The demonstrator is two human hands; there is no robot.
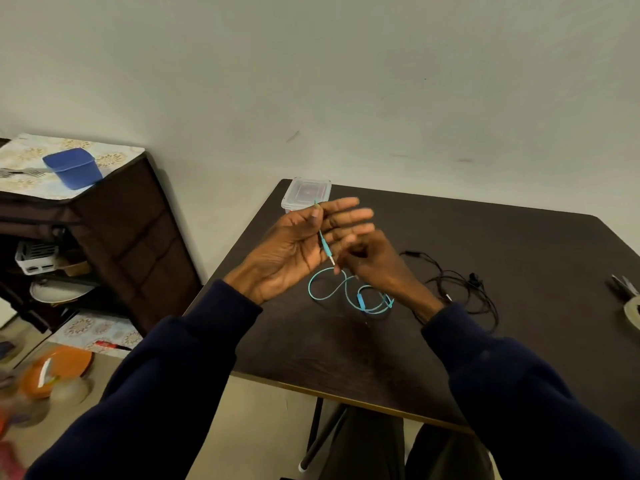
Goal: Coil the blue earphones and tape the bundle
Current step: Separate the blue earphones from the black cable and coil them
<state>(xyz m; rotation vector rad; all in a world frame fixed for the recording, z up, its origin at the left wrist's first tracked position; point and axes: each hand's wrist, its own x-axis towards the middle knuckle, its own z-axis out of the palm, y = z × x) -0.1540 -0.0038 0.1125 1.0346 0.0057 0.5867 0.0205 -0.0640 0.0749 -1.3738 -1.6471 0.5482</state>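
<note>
Catching the coil at its very start, by the look of it; counting no turns wound yet.

Holding the left hand (304, 237) palm up above the table (519, 254), fingers straight and flat; pinning the plug end of the blue earphones (361, 302) against those fingers with the thumb, plug tip pointing down.

Curling the right hand (377, 268) in close, somewhat blurred; pinching the cord just below the plug, as far as can be judged.

Noting the rest of the blue cord in loose loops on the table beneath and between both hands; not making out the earbuds.

Noting also black earphones (460, 289) tangled near the blue loops, a clear lidded box (306, 194) at the far corner, and a tape roll (632, 310) with a metal tool (623, 285) at the right edge, well apart.

Judging the next move: leading the cord round the left fingers with the right hand; needing the thumb anchor kept firm, tension even, loops lifted clear of the black cord; later, keeping one hand on the bundle while reaching for tape.
</note>
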